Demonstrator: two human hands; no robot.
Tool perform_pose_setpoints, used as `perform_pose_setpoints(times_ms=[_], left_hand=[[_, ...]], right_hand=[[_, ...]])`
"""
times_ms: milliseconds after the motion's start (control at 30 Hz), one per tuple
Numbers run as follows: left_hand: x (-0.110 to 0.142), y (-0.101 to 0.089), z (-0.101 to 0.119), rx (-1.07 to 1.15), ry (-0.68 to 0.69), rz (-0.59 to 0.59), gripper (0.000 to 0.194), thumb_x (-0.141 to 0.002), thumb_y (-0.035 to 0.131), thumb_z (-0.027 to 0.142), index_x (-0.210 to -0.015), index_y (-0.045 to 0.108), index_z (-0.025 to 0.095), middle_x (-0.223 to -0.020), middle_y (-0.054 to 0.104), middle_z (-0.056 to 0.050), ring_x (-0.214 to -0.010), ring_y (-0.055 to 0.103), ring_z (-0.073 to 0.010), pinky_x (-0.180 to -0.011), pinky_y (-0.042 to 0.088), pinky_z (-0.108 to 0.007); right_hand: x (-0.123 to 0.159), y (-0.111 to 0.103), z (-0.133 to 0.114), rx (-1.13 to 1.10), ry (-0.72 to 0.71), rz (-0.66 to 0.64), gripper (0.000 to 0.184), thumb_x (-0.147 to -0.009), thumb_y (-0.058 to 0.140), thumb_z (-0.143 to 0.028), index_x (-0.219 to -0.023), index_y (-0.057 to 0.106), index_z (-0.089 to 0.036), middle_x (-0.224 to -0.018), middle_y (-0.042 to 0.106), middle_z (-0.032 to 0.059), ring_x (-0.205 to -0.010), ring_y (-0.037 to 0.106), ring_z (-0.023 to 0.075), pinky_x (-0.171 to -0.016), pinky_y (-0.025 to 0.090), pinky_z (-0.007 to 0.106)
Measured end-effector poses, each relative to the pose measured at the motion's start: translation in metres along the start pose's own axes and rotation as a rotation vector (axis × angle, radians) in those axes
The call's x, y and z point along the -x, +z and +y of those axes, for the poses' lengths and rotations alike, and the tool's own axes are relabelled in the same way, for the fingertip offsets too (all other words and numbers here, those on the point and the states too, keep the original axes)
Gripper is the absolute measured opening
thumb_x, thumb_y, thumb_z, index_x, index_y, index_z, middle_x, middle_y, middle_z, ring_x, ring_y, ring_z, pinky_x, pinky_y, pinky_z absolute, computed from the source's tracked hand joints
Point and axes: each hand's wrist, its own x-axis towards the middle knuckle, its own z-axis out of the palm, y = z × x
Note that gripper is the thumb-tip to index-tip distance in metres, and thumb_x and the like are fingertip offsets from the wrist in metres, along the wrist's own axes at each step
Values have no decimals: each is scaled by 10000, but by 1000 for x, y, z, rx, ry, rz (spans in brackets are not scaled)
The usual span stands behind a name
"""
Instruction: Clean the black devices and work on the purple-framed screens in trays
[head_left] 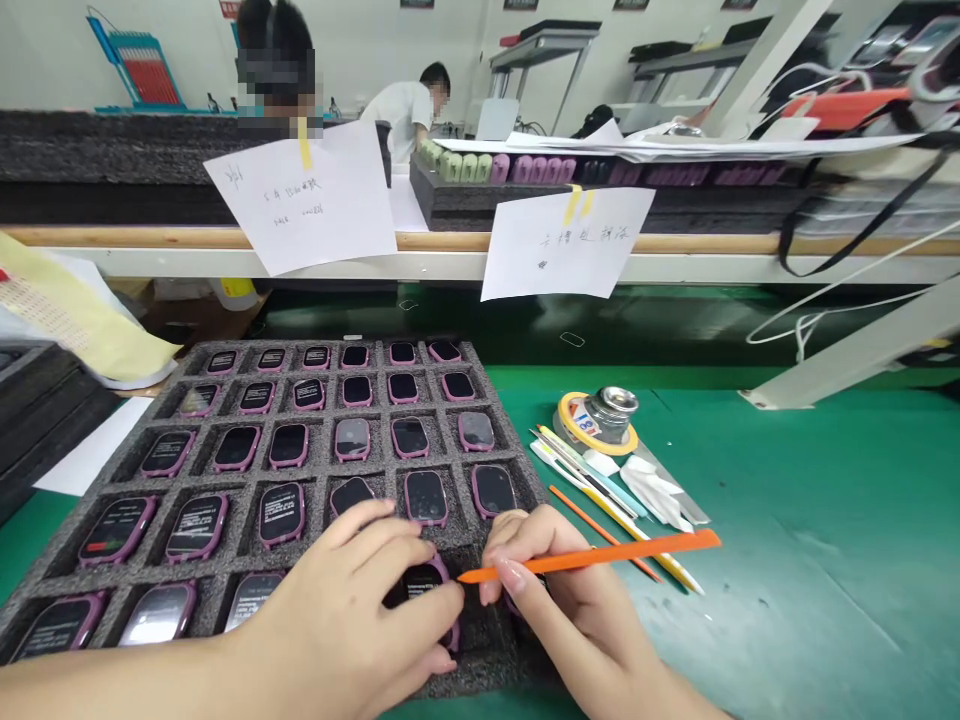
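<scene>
My left hand (352,590) lies over the front right of a black foam tray (244,425). Its fingers close around a purple-framed smartwatch (421,580) with small text on its screen; part of the watch is hidden beneath them. My right hand (559,580) pinches an orange plastic pry stick (630,552), whose pointed tip is at the right edge of that watch. Behind the right fingers, a bit of another purple frame shows. Rows of similar watches sit in the tray's compartments, some with lit text, others dark.
Right of the tray, a glass jar (611,420) stands with a yellow tape roll (562,415) around it. Pens, a thin orange stick (570,505) and crumpled white tissue (652,490) lie nearby. A shelf (442,262) with paper notes crosses behind; two people are beyond it.
</scene>
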Motion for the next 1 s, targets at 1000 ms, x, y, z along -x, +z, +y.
perform_pose_setpoints(times_ms=[1000], left_hand=[[2, 7, -9, 327, -194, -78, 343, -818, 721, 243, -1121, 573, 180, -961, 656, -42, -893, 591, -225, -821, 509, -388]], right_hand=[[-1, 0, -4, 116, -49, -123, 155, -1052, 403, -203, -961, 515, -258, -901, 586, 28, -828, 590, 170, -732, 493, 324]])
